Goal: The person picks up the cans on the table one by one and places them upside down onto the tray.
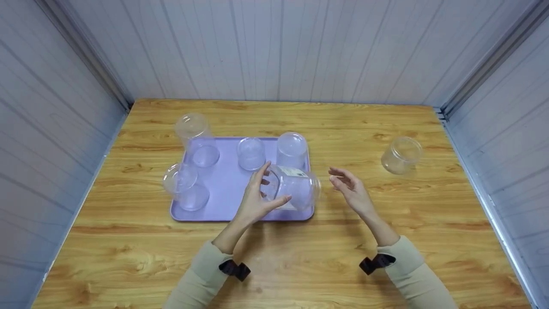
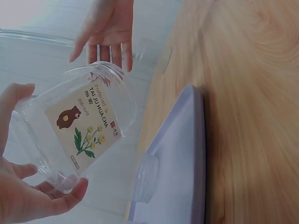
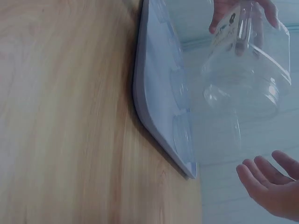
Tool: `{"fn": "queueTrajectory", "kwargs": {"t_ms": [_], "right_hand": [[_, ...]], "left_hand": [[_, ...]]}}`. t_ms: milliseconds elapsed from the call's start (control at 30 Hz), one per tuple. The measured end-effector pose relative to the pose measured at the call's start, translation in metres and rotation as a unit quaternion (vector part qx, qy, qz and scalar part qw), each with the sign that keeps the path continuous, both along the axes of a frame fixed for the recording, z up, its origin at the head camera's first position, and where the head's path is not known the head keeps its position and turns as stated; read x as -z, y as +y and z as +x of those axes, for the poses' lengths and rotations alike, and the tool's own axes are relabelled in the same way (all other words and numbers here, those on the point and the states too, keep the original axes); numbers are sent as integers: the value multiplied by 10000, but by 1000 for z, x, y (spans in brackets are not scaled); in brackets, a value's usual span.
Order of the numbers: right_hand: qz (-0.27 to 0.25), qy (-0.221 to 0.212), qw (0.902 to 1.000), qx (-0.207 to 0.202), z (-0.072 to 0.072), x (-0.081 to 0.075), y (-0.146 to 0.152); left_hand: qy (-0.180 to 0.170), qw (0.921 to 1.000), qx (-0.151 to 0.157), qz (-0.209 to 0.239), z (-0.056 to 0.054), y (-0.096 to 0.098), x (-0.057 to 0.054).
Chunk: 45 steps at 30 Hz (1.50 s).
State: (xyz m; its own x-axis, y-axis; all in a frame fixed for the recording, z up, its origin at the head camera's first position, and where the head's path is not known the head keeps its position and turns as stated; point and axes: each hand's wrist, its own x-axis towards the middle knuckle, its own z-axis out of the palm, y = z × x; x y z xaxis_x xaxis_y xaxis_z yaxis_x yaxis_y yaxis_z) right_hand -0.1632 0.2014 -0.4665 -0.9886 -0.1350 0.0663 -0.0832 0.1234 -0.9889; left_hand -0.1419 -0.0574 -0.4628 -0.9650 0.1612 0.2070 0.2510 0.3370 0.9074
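Note:
My left hand [image 1: 254, 199] grips a clear plastic jar [image 2: 35, 116] round its base end, thumb on one side and fingers on the other. The jar lies sideways in the air over the right part of a purple tray [image 1: 223, 201], its mouth facing right. A printed label [image 2: 84, 126] with a bear and yellow flowers is on its side. Just right of the mouth, my right hand [image 1: 351, 192] is held up with bent, relaxed fingers, apart from the jar and holding nothing.
Clear jars stand on the tray: one at the back left [image 1: 195, 133], one at the front left [image 1: 182, 184], one at the back middle [image 1: 251, 153] and one at the back right [image 1: 292, 148]. Another jar [image 1: 402, 155] stands on the wooden table at right. Pale panel walls enclose the table.

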Motion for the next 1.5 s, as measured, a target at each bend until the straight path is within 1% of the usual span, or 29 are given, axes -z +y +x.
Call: {"fn": "queueTrajectory", "kwargs": {"t_ms": [133, 400, 533, 600, 700, 833, 967, 1033, 1133, 1267, 1367, 1500], "right_hand": [[395, 85, 9989, 229, -5, -4, 6], [1035, 163, 9936, 432, -7, -35, 13], [1306, 344, 9887, 650, -14, -40, 21], [1448, 416, 9860, 719, -18, -41, 27], [1654, 435, 9824, 745, -29, -34, 40], [1992, 553, 9751, 798, -43, -25, 58], [2412, 839, 9621, 962, -52, -25, 69], [2596, 904, 9559, 1034, -55, -27, 75], [2835, 898, 9489, 1060, -59, -30, 81], [3056, 849, 9428, 1028, -64, -33, 88], [3189, 716, 9400, 976, -67, -34, 93], [3262, 515, 9390, 962, -70, -33, 100]], "left_hand": [[35, 9996, -20, -263, 1, -5, -2], [312, 9954, -49, -908, 1, -15, -6], [279, 9930, -111, -1144, 0, -18, -8], [225, 9916, -138, -1265, 0, -20, -10], [140, 9892, -174, -1451, -1, -22, -12], [151, 9855, -173, -1680, -3, -26, -16], [237, 9797, -105, -1988, -5, -31, -19], [267, 9759, -69, -2166, -6, -33, -21], [222, 9703, -10, -2407, -7, -36, -26], [108, 9630, 64, -2691, -10, -39, -30], [77, 9563, 128, -2919, -13, -41, -32], [65, 9487, 268, -3149, -16, -44, -33]]}}
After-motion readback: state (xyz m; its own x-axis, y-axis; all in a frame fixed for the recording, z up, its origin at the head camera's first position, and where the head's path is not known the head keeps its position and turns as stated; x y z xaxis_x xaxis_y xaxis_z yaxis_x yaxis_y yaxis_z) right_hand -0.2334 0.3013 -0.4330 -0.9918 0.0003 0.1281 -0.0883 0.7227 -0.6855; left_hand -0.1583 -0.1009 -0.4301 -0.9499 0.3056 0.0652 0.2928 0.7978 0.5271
